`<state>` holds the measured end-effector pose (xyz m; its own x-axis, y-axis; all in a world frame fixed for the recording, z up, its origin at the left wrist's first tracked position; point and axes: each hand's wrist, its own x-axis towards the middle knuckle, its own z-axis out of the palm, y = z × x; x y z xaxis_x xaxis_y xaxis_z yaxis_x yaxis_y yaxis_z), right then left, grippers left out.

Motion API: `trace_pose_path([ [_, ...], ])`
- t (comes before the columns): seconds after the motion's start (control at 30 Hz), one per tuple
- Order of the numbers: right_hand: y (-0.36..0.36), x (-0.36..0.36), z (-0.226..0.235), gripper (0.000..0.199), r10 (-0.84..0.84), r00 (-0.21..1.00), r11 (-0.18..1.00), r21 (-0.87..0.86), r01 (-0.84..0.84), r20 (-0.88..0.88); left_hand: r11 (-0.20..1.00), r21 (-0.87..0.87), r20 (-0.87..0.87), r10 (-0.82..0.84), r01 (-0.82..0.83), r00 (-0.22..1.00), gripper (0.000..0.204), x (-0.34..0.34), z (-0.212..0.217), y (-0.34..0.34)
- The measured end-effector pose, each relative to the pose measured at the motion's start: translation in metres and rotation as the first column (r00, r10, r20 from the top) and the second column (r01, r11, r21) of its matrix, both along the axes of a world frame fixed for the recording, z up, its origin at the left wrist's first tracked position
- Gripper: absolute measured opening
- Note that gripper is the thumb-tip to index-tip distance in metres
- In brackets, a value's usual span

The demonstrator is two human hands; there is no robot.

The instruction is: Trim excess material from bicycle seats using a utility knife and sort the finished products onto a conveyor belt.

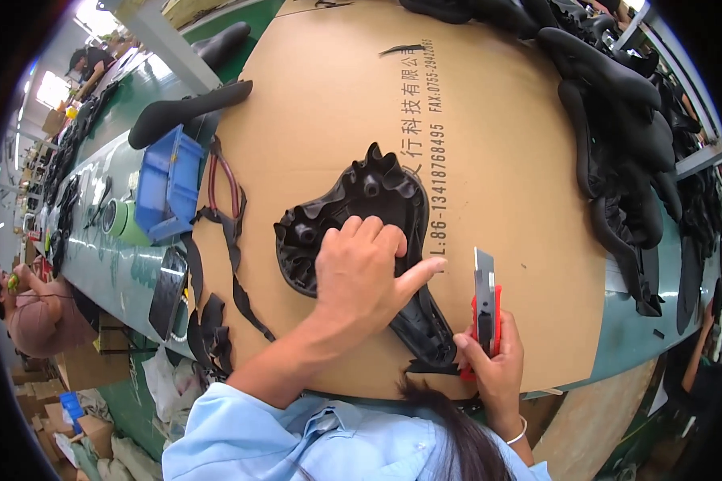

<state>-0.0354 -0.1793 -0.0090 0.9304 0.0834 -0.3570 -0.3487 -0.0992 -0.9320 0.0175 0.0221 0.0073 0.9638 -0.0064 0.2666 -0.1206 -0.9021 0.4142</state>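
A black bicycle saddle (353, 200) lies upside down on a brown cardboard sheet (497, 160), its ribbed underside facing up and its narrow nose pointing toward me. My left hand (365, 268) presses flat on the saddle's middle, thumb stretched to the right. My right hand (489, 357) grips a red utility knife (484, 301) with its blade extended upward, just right of the saddle's nose. A thin black trimmed strip lies by the nose at the cardboard's near edge.
A heap of black saddles (618, 120) fills the right and top. At left lie a blue plastic bin (167, 184), black trimmings (225, 240), a loose saddle (188, 112) and a green tape roll (120, 218). Another person (32, 309) sits at far left.
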Motion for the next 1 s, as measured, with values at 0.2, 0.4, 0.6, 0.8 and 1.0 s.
trace_pose_path([
  [0.2,0.012,0.008,-0.003,0.044,0.059,0.971,0.99,-0.136,-0.027,0.234,0.941,-0.322,-0.016,0.108,-0.107,0.994,0.021,-0.008,-0.017,-0.005],
  [0.4,0.018,0.03,0.01,0.046,0.405,0.623,0.867,-0.497,-0.03,0.669,0.752,-0.645,-0.15,0.047,-0.133,0.988,0.012,-0.008,-0.008,0.003],
  [0.6,0.023,0.03,0.011,0.049,0.504,0.679,0.812,-0.56,-0.164,0.533,0.699,-0.7,-0.14,0.063,-0.144,0.988,0.011,-0.013,-0.014,0.013],
  [0.8,-0.004,0.017,0.022,0.049,0.521,0.814,0.814,-0.438,-0.382,0.258,0.43,-0.896,-0.245,-0.26,-0.115,0.934,0.01,-0.013,-0.008,0.028],
  [1.0,-0.012,-0.003,0.051,0.045,0.644,0.744,0.695,-0.544,-0.47,0.179,0.081,-0.989,-0.148,-0.391,-0.127,0.908,0.01,-0.014,-0.008,0.038],
])
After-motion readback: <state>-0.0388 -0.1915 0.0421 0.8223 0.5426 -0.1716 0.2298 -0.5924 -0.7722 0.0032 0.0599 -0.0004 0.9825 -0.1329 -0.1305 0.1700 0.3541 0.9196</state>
